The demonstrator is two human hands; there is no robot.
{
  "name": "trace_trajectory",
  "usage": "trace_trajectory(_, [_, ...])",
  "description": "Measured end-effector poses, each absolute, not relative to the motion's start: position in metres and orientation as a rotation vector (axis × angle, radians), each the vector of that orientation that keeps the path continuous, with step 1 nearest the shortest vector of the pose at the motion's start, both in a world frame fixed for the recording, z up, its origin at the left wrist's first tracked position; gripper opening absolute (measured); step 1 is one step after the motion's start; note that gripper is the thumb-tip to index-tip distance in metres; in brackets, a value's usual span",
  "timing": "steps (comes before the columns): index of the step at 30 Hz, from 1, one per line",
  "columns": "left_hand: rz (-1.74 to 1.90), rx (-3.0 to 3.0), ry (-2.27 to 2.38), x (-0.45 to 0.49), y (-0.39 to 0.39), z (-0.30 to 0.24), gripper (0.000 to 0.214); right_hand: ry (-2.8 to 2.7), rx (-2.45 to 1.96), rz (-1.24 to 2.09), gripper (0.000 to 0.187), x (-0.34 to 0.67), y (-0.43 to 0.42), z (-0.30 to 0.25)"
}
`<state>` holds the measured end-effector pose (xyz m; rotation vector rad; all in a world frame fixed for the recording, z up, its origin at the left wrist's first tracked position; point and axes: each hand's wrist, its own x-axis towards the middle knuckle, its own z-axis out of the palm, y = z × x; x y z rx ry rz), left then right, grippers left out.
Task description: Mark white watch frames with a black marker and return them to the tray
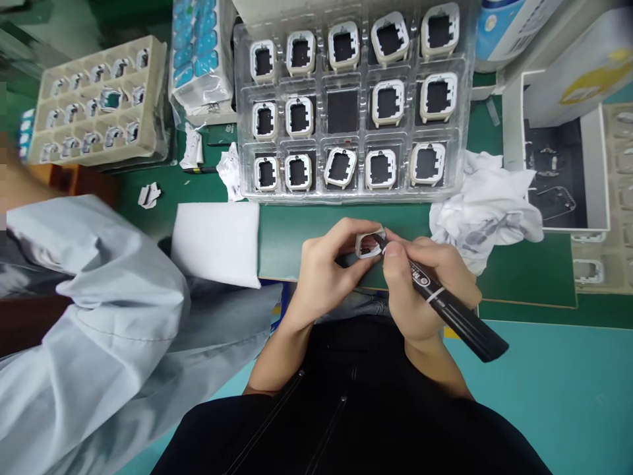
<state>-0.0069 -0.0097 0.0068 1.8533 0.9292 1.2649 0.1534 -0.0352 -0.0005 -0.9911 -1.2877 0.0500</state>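
Black-clad lap fills the bottom edge, and just above it both bare hands meet over the dark green bench mat [316, 231]. Left hand [329, 274] pinches a small cream-white square plastic frame [368, 244], thumb and fingers closed round its sides, holding it tilted above the near edge of the mat. Right hand [420, 290] is wrapped in a writing grip round a thick black marker pen [442, 300], tip right on the frame's upper corner, barrel trailing off toward the lower right.

Judging by the grip, the trick is steadiness: bracing the two hands against each other looks wise, with only the tip touching and the ink kept on the narrow rim, away from the fingers.

Now the count. Clear moulded plastic tray [346, 191] beyond the hands: three rows of five pockets, fourteen holding matching frames, the middle pocket [342, 111] of the middle row bare. One beige compartment tray [96, 99] far left, also three rows of five with small parts in them, too blurred to count surely. One white foam pad [217, 241], one crumpled white cloth [487, 211], one white box [556, 171] at right. A co-worker's pale grey sleeve [99, 316] crowds the left.
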Motion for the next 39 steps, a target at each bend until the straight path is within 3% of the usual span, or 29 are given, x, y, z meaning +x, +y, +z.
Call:
trace_trajectory(9, [1.245, 1.858, 0.982, -0.0085, -0.0103, 0.0054, 0.034, -1.384, -0.973, -0.05, 0.016, 0.1532, -0.0341, 0.0017])
trace_trajectory(27, [1.252, 1.683, 0.929, -0.0067, -0.0097, 0.0086, 0.049, -1.302, -0.922, 0.06, 0.014, 0.1517, -0.0329, -0.0066])
trace_trajectory(39, [1.237, 1.588, 0.85, -0.0086, -0.0058, 0.0102, 0.051, -1.278, -0.871, 0.095, 0.023, 0.1505, -0.0361, -0.0052])
